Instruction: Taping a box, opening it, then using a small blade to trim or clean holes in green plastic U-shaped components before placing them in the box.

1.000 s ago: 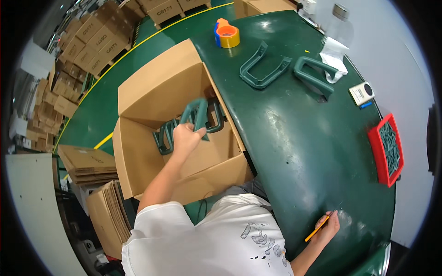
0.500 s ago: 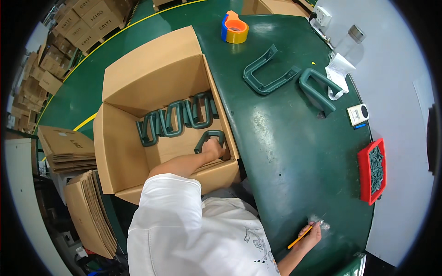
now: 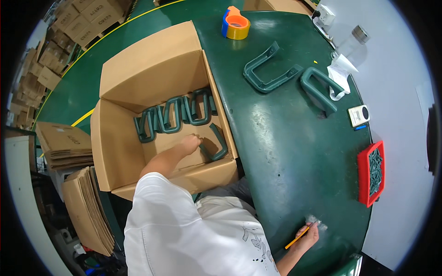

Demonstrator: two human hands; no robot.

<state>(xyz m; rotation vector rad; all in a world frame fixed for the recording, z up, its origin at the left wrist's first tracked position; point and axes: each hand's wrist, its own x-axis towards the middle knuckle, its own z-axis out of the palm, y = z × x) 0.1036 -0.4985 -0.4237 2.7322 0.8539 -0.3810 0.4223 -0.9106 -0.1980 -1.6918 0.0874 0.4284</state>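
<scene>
Inside an open cardboard box (image 3: pixel 107 147), my left hand (image 3: pixel 190 143) is closed at one end of a green U-shaped plastic handle (image 3: pixel 222 149). That handle lies tilted near the box's right wall. Several similar green handles (image 3: pixel 172 117) stand in a row along the far side of the box bottom. On the green table, my right hand (image 3: pixel 310 235) is closed around a slim orange-yellow pen-like tool (image 3: pixel 294 240). A crumpled bit of clear plastic (image 3: pixel 322 227) is beside its fingers.
On the table are two more green handles (image 3: pixel 264 87), a tape dispenser (image 3: pixel 237 25), white paper (image 3: pixel 340 73), a small white device (image 3: pixel 358 115) and a red tray (image 3: pixel 363 177) of small green pieces. Flattened cartons (image 3: pixel 87 207) stand at left; stacked boxes (image 3: pixel 94 20) are beyond.
My left hand has shifted left within the box. The handle by it has turned, its open side now facing up and left. My right hand stays about where it was.
</scene>
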